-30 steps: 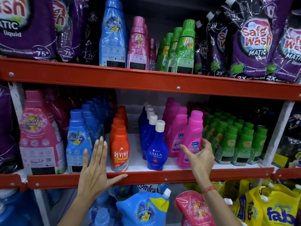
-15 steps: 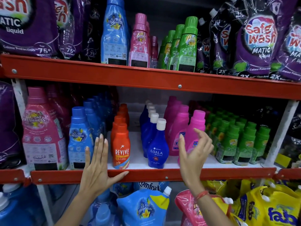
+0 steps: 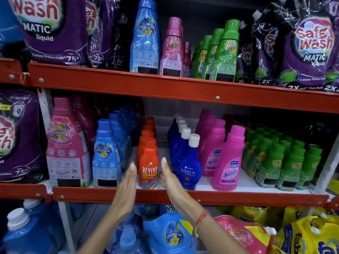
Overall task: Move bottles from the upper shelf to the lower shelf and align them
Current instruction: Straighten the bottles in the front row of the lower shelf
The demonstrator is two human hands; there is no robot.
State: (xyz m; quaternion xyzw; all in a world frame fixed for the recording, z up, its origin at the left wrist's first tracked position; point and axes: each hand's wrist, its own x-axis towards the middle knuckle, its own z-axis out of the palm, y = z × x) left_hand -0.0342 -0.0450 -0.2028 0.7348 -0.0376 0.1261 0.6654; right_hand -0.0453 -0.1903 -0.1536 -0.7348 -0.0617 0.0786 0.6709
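Note:
On the lower shelf an orange Revive bottle heads a row at the front edge. My left hand is flat and upright close against its left side. My right hand stands at its right side, thumb up, fingers apart. Neither hand holds anything. To the right stand rows of dark blue Ujala bottles, pink Vanish bottles and green bottles. On the upper shelf stand a tall blue bottle, pink bottles and green bottles.
Purple Safe Wash pouches flank the upper bottles on both sides. Blue bottles and a large pink bottle fill the lower shelf's left. Below are blue jugs, refill pouches and yellow packs.
Both hands have come together around the orange Revive bottle: the left moved right from the blue bottles, the right moved left from the pink Vanish bottle.

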